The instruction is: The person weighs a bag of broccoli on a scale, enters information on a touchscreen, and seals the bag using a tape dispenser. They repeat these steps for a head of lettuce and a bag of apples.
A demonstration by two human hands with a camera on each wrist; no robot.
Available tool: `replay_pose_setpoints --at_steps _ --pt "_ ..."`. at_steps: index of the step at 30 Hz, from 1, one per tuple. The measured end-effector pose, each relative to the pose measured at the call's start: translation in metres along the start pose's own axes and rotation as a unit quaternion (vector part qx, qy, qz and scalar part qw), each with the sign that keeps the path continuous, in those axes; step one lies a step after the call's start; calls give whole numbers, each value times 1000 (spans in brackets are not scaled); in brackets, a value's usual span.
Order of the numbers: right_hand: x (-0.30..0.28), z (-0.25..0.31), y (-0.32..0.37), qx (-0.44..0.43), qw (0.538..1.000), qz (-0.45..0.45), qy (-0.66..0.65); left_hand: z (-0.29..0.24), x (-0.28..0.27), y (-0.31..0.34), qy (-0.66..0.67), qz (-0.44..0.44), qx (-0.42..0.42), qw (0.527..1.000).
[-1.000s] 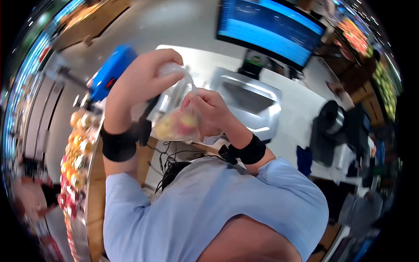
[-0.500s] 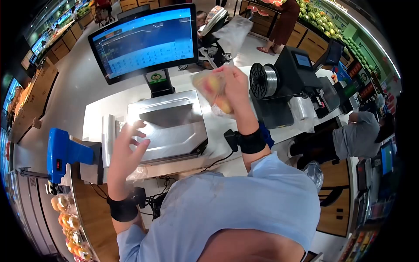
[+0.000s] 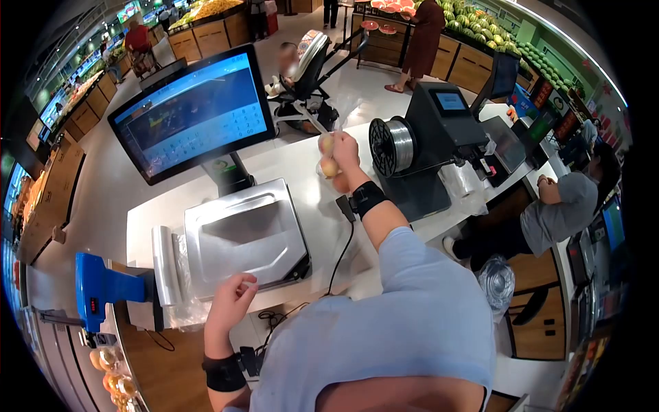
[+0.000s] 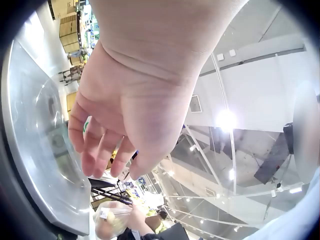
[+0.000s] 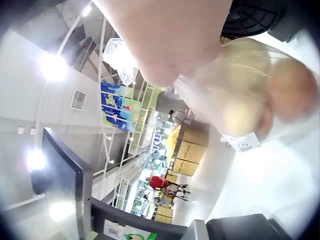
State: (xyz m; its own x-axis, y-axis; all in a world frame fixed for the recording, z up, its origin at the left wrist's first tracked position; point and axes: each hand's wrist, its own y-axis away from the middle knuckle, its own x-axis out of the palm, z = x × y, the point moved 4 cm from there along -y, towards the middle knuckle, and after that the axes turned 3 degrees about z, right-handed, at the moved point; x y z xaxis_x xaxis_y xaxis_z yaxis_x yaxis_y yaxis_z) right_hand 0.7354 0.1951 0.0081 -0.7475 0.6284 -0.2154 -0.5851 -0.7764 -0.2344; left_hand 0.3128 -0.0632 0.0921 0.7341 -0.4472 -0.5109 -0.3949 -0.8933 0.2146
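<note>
My right hand [image 3: 345, 151] grips the gathered neck of a clear plastic bag [image 3: 328, 166] over the white counter, near a black spool [image 3: 392, 146] wound with clear tape. Round yellow and reddish fruit [image 5: 292, 90] fills the bag, and a white price label [image 5: 242, 142] is stuck on it. The bag's loose upper end [image 5: 120, 61] sticks out past the hand in the right wrist view. My left hand [image 3: 232, 300], holding nothing, hovers at the near edge of the metal scale [image 3: 247, 237]. Its fingers [image 4: 95, 155] hang loosely bent in the left wrist view.
A large touchscreen [image 3: 192, 110] stands behind the scale. A roll of plastic bags [image 3: 165, 264] lies left of it, beside a blue device [image 3: 103, 288]. To the right is a black machine [image 3: 446, 123]. Beyond the counter is a stroller [image 3: 309, 69]; another person [image 3: 563, 206] is at right.
Both hands were at the bag; the left has since let go and drawn back toward the scale's near edge. The right has carried the bag rightward across the counter. The head view has swung right.
</note>
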Motion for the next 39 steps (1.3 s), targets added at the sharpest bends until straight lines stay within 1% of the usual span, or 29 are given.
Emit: replay_pose_setpoints --at_steps 1,3,4,6,7,8,9,11,15,17,19,21,22,24,25,27,28,29,30,31,33,34,36,37,39 --pt "3 -11 -6 -2 1000 -1 0 3 2 3 0 -1 2 1000" --pt "5 -20 -9 1 1000 -12 6 7 1 7 12 -37 23 999" --pt "6 -26 -11 5 1000 -8 7 10 2 7 13 -36 16 999" --pt "11 -46 -18 -26 999 8 18 18 5 16 2 -67 -5 998" --pt "11 -45 -14 -17 1000 12 23 20 7 22 7 -66 -27 997" --pt "14 -53 -14 -14 1000 10 -6 18 7 22 3 -67 -26 997" --pt "16 -58 -17 -24 1000 2 0 15 9 22 0 -66 -23 998" --pt "19 -56 -20 -54 998 21 12 19 16 24 1 -57 -44 997" --pt "14 -55 -2 -21 998 40 50 24 33 25 10 -12 -56 998" --pt "12 -60 2 -1 981 24 191 22 41 25 10 0 -57 998" --pt "10 -68 2 5 978 33 206 25 48 24 11 17 -58 998" --pt "9 -70 8 30 962 82 260 28 50 25 5 21 -62 998" --pt "8 -69 9 28 962 83 257 30 52 26 1 26 -69 997" --pt "11 -76 10 21 935 119 334 35 57 26 -9 32 -76 997" --pt "12 -79 8 20 936 118 331 36 60 25 -16 42 -84 995" --pt "14 -76 11 1 895 159 417 29 66 22 -18 46 -78 996" --pt "13 -75 13 3 895 159 416 24 71 19 -19 82 -70 994" --pt "12 -70 17 -13 884 151 442 20 77 17 -19 118 -62 991" --pt "11 -65 21 -28 872 143 468 17 80 15 -17 135 -53 989" --pt "9 -64 23 -27 872 143 468 16 82 14 -18 136 -53 989" --pt "6 -59 24 -58 869 101 481 13 84 11 -20 137 -53 989" --pt "4 -56 22 -59 870 101 480 12 85 10 -20 136 -53 989" --pt "10 -50 13 -81 878 154 445 10 85 9 -41 143 -72 986" --pt "14 -48 10 -83 878 157 444 12 86 8 -40 140 -75 987" --pt "26 -45 9 -92 892 196 396 17 92 8 -5 158 -75 985"
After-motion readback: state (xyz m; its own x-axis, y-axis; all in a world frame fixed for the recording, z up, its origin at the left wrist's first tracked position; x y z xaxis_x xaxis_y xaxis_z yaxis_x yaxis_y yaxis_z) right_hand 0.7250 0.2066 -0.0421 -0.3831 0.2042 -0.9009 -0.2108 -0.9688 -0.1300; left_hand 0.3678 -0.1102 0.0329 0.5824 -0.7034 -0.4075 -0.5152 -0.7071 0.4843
